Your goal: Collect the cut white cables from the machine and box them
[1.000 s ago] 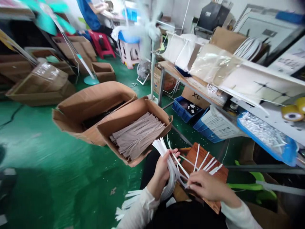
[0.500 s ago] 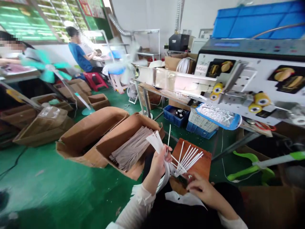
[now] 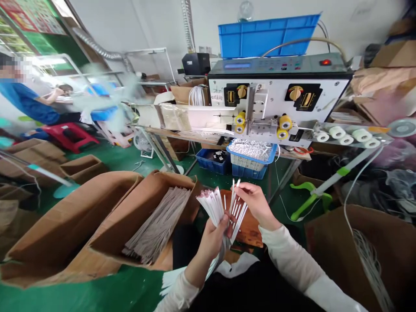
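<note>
My left hand (image 3: 212, 238) is closed round a thick bundle of white wires (image 3: 211, 206), whose reddish cut ends fan out above the fist. The bundle's lower part curves down past my wrist over my lap. Beside it, several separate white wires (image 3: 239, 216) spread out to the right. My right hand (image 3: 255, 201) pinches near the upper end of one of these wires, between thumb and fingertips. Behind the wires lies an orange-brown wooden board (image 3: 251, 232), partly hidden.
A cardboard box (image 3: 107, 234) holding many greyish wires (image 3: 157, 225) stands to the left. Ahead is a wire-cutting machine (image 3: 276, 95) on a bench, with a blue basket of white scraps (image 3: 250, 149) below. A green-footed stand (image 3: 312, 195) and another box (image 3: 354, 242) are at right.
The view has turned to the right. My right hand has risen from below the spread wires to their upper ends and now pinches one. My left hand still grips the bundle.
</note>
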A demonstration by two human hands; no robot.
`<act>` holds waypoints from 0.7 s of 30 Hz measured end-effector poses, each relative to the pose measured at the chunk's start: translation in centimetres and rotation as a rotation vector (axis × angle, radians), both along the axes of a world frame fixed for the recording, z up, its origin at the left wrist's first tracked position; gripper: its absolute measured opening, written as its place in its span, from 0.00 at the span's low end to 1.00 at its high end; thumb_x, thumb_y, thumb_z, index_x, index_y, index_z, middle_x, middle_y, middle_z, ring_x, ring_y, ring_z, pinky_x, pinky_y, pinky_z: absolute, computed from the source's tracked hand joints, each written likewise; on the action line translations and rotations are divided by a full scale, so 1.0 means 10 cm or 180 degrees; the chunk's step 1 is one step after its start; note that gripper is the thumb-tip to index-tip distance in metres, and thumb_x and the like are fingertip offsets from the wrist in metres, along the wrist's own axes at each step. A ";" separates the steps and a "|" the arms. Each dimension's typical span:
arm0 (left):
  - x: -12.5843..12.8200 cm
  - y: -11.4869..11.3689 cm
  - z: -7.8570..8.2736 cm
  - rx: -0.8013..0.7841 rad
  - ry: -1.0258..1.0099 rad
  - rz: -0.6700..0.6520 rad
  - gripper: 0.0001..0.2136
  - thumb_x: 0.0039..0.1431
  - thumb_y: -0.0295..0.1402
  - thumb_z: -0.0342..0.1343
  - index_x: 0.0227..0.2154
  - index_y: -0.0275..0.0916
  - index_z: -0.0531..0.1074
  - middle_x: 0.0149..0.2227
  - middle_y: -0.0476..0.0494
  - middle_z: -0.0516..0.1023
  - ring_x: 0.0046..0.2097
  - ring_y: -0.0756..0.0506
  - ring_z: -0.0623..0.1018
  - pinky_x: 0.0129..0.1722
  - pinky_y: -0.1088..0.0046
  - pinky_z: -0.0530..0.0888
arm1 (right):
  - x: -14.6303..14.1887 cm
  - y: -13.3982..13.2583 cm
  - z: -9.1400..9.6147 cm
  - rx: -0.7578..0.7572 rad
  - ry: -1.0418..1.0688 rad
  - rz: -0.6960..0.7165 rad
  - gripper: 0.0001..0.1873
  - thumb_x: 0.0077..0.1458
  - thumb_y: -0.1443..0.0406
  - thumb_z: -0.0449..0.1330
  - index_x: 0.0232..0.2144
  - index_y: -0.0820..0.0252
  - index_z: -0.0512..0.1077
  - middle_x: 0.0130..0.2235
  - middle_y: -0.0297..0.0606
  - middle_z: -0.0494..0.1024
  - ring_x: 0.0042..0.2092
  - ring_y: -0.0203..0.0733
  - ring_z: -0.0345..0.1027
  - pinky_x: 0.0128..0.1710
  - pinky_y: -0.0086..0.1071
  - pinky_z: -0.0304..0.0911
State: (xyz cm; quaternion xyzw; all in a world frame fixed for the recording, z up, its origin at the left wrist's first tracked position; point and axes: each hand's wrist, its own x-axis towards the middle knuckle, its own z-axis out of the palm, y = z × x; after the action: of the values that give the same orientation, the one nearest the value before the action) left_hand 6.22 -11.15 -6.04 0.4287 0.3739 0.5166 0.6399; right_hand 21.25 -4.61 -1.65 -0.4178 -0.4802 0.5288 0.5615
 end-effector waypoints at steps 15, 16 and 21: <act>-0.25 0.13 0.02 -0.0552 -0.0430 0.0629 0.21 0.47 0.47 0.69 0.35 0.37 0.72 0.34 0.42 0.81 0.35 0.43 0.80 0.35 0.70 0.75 | 0.07 -0.04 0.12 0.1142 -0.1089 0.0913 0.13 0.61 0.62 0.59 0.25 0.61 0.71 0.27 0.33 0.69 0.29 0.33 0.60 0.28 0.27 0.54; -0.26 0.14 0.04 -0.0514 -0.0412 0.0696 0.21 0.46 0.47 0.69 0.35 0.38 0.72 0.33 0.43 0.81 0.34 0.44 0.80 0.36 0.70 0.75 | 0.03 -0.05 0.14 0.1184 -0.1207 0.1006 0.12 0.60 0.64 0.59 0.24 0.61 0.70 0.27 0.32 0.69 0.28 0.32 0.59 0.28 0.27 0.53; -0.28 0.15 0.06 -0.0229 0.0175 0.0995 0.22 0.45 0.51 0.69 0.32 0.35 0.76 0.29 0.44 0.79 0.37 0.44 0.78 0.37 0.74 0.74 | -0.21 -0.03 0.15 0.1280 -0.1510 0.0885 0.11 0.57 0.68 0.58 0.23 0.61 0.68 0.26 0.31 0.68 0.28 0.31 0.58 0.28 0.27 0.51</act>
State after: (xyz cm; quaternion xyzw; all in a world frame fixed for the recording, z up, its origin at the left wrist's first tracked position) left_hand 3.46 -9.65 -5.42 0.3561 0.4718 0.5841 0.5562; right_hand 19.17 -4.92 -0.15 -0.3407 -0.7445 0.3830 0.4278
